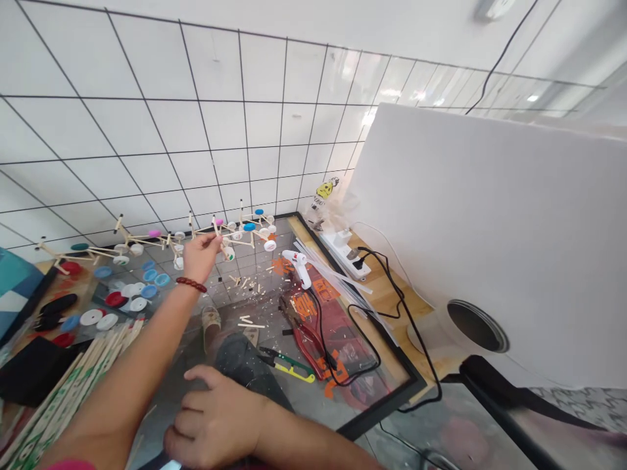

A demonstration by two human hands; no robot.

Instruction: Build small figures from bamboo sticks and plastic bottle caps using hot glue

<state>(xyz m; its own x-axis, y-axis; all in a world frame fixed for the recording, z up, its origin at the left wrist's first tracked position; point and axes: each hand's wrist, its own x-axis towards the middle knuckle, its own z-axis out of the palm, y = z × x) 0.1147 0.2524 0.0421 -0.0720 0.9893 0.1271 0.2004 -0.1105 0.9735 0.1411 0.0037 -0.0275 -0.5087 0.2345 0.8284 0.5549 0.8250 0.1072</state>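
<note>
My left hand (200,258), with a red bracelet on the wrist, reaches to the far edge of the table. Its thumb and fingertips pinch a wooden-stick model (240,233) that has bottle-cap wheels and a blue cap on top. Similar stick models (128,236) stand in a row along the tiled wall, to the left of that hand. Low in front of my body is my right hand (215,418), its fingers loosely bent and apart, with nothing visible in them. What lies under its palm is hidden.
A white glue gun (298,266), red-handled pliers (308,339) and a yellow-green cutter (289,364) lie on the glass table. Loose bottle caps (138,304) and bundled wooden sticks (83,378) are at the left. A power strip (345,251) with black cables sits at the right edge.
</note>
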